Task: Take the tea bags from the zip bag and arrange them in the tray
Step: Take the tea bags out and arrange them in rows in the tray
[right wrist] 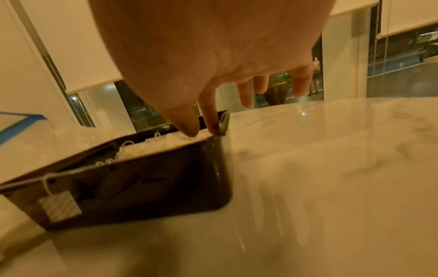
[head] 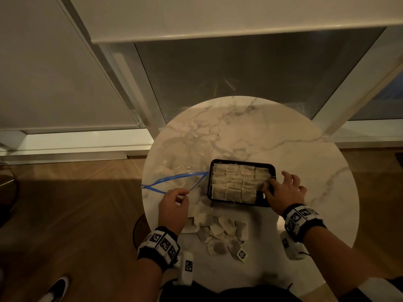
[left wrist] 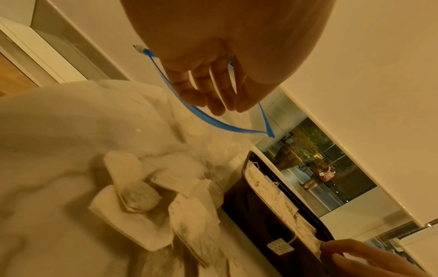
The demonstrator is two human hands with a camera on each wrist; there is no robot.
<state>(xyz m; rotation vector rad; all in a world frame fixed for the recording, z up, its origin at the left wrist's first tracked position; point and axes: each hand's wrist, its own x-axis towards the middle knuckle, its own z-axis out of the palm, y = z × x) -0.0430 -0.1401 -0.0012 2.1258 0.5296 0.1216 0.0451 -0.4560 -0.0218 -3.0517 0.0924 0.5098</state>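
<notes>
Tea bags fill tray; left hand pinches zip bag, right hand presses them.

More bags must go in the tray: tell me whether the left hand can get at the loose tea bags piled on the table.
Probably yes. The loose tea bags lie uncovered right beside the left hand; nothing sits between. Its fingers pinch the zip bag, so it should let go first.

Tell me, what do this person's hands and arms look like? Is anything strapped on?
The left hand and right hand are bare, forearms too, no sleeves. Each wrist wears a black band carrying white squares printed with black block patterns. A small white box, also marked, hangs under each band.
</notes>
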